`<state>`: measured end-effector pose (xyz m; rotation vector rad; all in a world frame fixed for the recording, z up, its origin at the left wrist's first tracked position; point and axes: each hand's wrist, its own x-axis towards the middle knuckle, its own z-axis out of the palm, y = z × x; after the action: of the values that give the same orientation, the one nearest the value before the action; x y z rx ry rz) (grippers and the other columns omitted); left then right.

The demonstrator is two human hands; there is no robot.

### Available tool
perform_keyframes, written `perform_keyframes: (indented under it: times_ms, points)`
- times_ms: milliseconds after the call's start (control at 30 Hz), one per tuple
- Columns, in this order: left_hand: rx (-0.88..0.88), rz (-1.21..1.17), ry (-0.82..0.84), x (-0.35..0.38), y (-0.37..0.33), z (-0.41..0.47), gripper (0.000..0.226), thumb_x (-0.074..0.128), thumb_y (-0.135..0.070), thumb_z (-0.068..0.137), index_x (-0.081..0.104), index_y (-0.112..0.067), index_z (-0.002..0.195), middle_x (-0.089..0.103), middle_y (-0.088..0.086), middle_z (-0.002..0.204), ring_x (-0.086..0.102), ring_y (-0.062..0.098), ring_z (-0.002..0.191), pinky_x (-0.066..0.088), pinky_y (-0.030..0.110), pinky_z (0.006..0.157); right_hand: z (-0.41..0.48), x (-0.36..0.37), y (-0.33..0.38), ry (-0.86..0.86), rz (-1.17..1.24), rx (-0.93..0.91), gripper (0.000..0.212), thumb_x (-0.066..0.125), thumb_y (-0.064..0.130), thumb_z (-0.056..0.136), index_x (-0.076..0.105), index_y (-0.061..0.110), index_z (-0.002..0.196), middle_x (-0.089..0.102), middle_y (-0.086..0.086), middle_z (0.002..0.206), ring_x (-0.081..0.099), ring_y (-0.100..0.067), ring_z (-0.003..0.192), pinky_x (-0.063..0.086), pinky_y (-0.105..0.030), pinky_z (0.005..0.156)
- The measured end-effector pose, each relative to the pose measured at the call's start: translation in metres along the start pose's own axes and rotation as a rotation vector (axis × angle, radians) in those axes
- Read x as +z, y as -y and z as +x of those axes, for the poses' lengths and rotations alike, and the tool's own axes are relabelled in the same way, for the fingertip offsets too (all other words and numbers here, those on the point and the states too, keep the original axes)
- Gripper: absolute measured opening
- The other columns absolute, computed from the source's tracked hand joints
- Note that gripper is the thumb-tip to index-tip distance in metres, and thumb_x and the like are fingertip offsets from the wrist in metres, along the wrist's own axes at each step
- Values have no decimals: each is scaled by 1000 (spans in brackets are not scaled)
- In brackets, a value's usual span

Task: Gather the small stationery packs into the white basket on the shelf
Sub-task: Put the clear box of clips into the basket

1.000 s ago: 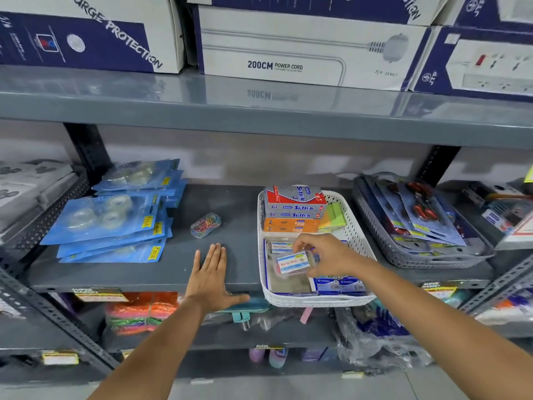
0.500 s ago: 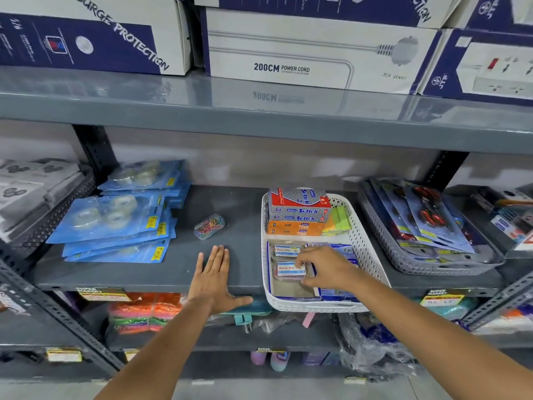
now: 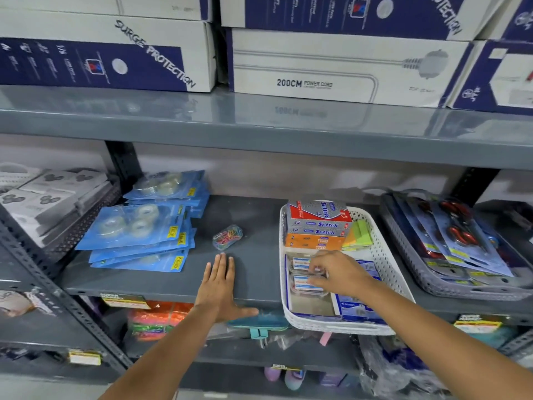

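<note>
- White basket point(image 3: 388, 256), right of centre on the grey shelf point(image 3: 256, 226): four boxes stacked at its far end, green sticky notes point(image 3: 359, 233) beside them, two small clear packs point(image 3: 305, 274) nearer, blue packs at the near right.
- Right hand point(image 3: 339, 272): inside the basket, fingertips pinched over the two clear packs; actual grasp cannot be told.
- Left hand point(image 3: 220, 282): flat, released, on the shelf.
- One paper-clip pack point(image 3: 227, 236): on the shelf, left of the basket, just beyond the left hand.
- Grey basket point(image 3: 427, 280), far right: scissor cards.

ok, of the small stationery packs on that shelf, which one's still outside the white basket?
The clear pack of coloured paper clips, lying on bare shelf just beyond the left hand. The labelled packs under the right hand already sit inside the white basket.
</note>
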<state>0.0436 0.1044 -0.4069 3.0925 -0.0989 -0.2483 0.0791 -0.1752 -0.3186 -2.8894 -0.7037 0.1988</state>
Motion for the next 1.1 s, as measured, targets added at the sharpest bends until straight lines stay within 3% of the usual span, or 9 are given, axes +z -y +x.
perform_keyframes:
  times_ms: [167, 300, 433, 500, 600, 700, 833, 967, 1100]
  points:
    - [-5, 0, -24, 0, 27, 2, 146, 35, -101, 48, -19, -9, 148, -21, 8, 159, -25, 23, 144, -33, 39, 105, 40, -8, 36, -85, 47, -155, 21, 60, 37, 86, 68, 21, 98, 63, 5, 110, 59, -15, 103, 50, -36, 87]
    - [10, -1, -62, 2, 28, 3, 146, 32, -101, 48, -14, -6, 150, -16, 9, 160, -19, 23, 146, -13, 46, 118, 82, -7, 68, 19, -61, -179, 38, 56, 36, 91, 59, 15, 122, 55, -2, 131, 52, -22, 121, 45, -39, 100]
    - [18, -17, -87, 5, 30, 5, 148, 33, -101, 47, -10, -5, 150, -11, 11, 161, -13, 23, 148, -8, 47, 120, 121, 11, 98, 108, -162, -159, 43, 52, 31, 93, 49, 7, 130, 52, -11, 134, 52, -31, 122, 48, -44, 96]
    - [28, -22, -93, 6, 31, 6, 147, 34, -100, 48, -9, -5, 151, -10, 11, 161, -13, 23, 148, -8, 46, 120, 137, 23, 107, 141, -141, -121, 58, 52, 28, 93, 32, 6, 144, 35, -14, 150, 45, -34, 130, 46, -46, 100]
    - [39, -29, -101, 9, 32, 7, 145, 37, -99, 49, -9, -6, 151, -11, 11, 161, -14, 23, 148, -6, 47, 120, 153, 34, 114, 191, -107, -75, 81, 53, 13, 91, 1, 20, 153, -3, -3, 163, 25, -36, 143, 40, -48, 107]
    - [38, -15, -100, 10, 33, 9, 144, 37, -98, 51, -10, -6, 150, -11, 11, 161, -14, 23, 148, -5, 48, 120, 166, 35, 117, 215, -116, -123, 93, 52, -2, 85, -4, 28, 153, -12, 5, 162, 6, -32, 148, 31, -51, 112]
    - [46, 6, -96, 10, 33, 9, 142, 39, -96, 53, -10, -5, 150, -12, 11, 161, -15, 24, 147, -7, 48, 120, 179, 40, 118, 244, -189, -195, 83, 53, 3, 85, 9, 25, 153, 2, 2, 162, -2, -25, 149, 22, -55, 115]
    - [36, -7, -114, 10, 34, 9, 143, 40, -96, 51, -8, -6, 151, -8, 10, 161, -13, 22, 148, -7, 48, 120, 182, 33, 118, 118, -210, -277, 59, 68, 25, 80, 42, 14, 132, 44, -7, 138, 34, -27, 135, 39, -43, 100]
    - [31, -5, -111, 10, 33, 8, 143, 38, -96, 50, -8, -6, 151, -10, 10, 161, -15, 22, 147, -8, 47, 120, 175, 29, 113, 163, -196, -249, 61, 75, 27, 74, 41, 13, 122, 54, -10, 121, 53, -30, 112, 46, -38, 78]
